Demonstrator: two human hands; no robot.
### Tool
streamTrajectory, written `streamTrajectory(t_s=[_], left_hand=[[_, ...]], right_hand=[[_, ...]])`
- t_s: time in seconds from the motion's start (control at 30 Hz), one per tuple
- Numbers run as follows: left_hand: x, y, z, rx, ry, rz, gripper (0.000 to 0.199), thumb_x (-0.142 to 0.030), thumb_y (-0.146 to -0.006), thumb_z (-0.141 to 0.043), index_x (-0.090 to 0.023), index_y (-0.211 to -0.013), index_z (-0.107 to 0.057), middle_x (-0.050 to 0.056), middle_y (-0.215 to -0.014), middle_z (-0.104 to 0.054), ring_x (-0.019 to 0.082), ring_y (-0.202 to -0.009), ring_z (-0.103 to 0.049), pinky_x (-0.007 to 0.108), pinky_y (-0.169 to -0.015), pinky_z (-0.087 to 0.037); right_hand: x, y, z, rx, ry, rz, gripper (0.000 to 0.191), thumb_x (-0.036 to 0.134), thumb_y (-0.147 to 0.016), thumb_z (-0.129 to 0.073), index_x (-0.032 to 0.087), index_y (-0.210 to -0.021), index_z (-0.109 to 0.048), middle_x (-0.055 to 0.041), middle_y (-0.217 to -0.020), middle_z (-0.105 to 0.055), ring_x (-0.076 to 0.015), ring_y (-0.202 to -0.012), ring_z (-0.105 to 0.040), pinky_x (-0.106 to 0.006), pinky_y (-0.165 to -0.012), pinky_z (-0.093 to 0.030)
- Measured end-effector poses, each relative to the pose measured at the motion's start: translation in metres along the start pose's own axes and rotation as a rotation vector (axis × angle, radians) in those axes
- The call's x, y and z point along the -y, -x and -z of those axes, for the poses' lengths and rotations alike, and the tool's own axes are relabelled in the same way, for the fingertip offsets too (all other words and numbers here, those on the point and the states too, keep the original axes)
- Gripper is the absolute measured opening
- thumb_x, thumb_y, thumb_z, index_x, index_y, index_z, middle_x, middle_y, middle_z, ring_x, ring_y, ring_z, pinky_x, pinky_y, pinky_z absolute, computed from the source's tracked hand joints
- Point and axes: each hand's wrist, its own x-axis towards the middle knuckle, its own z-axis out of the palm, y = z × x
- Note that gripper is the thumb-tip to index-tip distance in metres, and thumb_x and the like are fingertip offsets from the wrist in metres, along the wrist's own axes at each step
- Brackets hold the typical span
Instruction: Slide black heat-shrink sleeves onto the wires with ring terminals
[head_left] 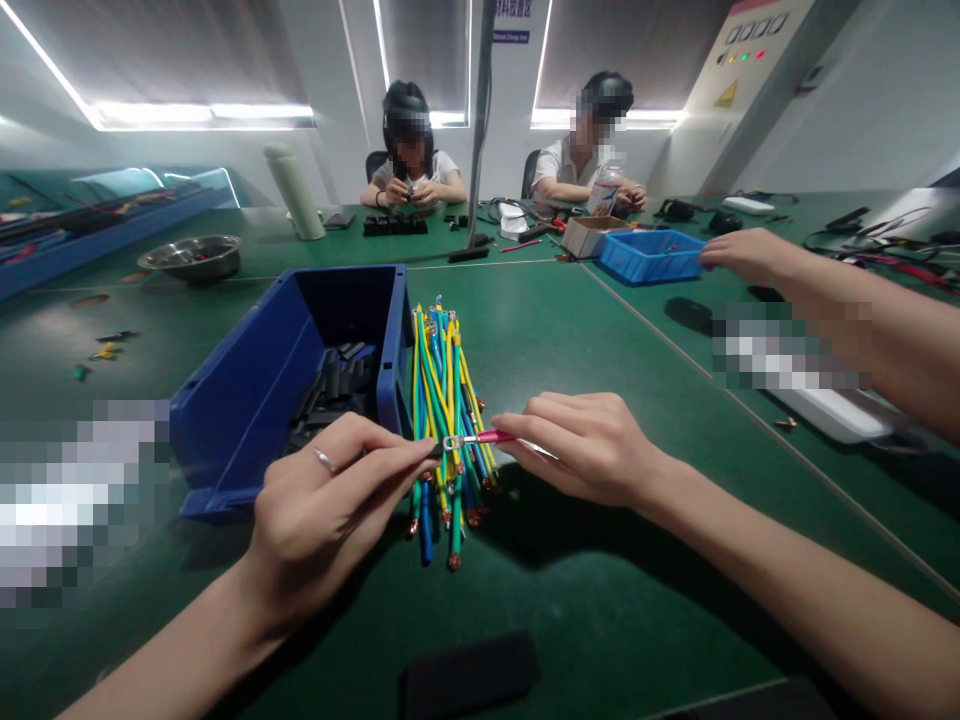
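Note:
In front of me, my left hand (322,510) pinches a small black tube (436,452) between thumb and fingertips. My right hand (585,450) is closed on a thin pink-red piece (493,436) with a silver shaft, whose rear part my fingers hide. Between the two hands, right at the black tube, sits a metal ring terminal (452,442); whether it is fixed to the pink-red piece I cannot tell. Beneath the fingertips lies a bundle of cut wires (435,360), yellow-green and blue, several with bare copper ends. Left of it stands a blue bin (240,400) holding black tube pieces (341,385).
A co-worker's hand (750,255) touches a light-blue tray (652,262) at right. Two people sit across the green table (540,310). A metal bowl (196,258), a green bottle (294,195) and a pole (478,130) stand beyond the bin. A black block (469,675) lies nearest me.

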Motion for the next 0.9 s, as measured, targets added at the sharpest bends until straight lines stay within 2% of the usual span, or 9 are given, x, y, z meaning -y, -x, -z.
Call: streamTrajectory(t_s=[0.43, 0.9], left_hand=[[0.0053, 0.0021, -0.0023, 0.016, -0.058, -0.127, 0.03, -0.008, -0.087, -0.068, -0.014, -0.116, -0.068, 0.005, -0.093, -0.068, 0.011, -0.077, -0.061, 0.022, -0.063, -0.049], [0.0036, 0.0018, -0.0018, 0.002, -0.069, -0.135, 0.024, -0.009, -0.087, -0.069, -0.014, -0.111, -0.071, 0.004, -0.089, -0.068, 0.009, -0.075, -0.061, 0.019, -0.062, -0.048]], right_hand=[[0.0041, -0.0014, -0.0017, -0.069, 0.002, 0.069, 0.02, 0.026, -0.097, -0.054, 0.014, -0.095, -0.069, 0.0029, -0.062, -0.056, -0.0101, -0.054, -0.045, -0.027, -0.049, -0.03], [0.0066, -0.0013, -0.0001, -0.123, 0.101, 0.134, 0.016, 0.025, -0.098, -0.055, 0.014, -0.099, -0.066, 0.0053, -0.059, -0.052, -0.0089, -0.054, -0.042, -0.028, -0.048, -0.027]])
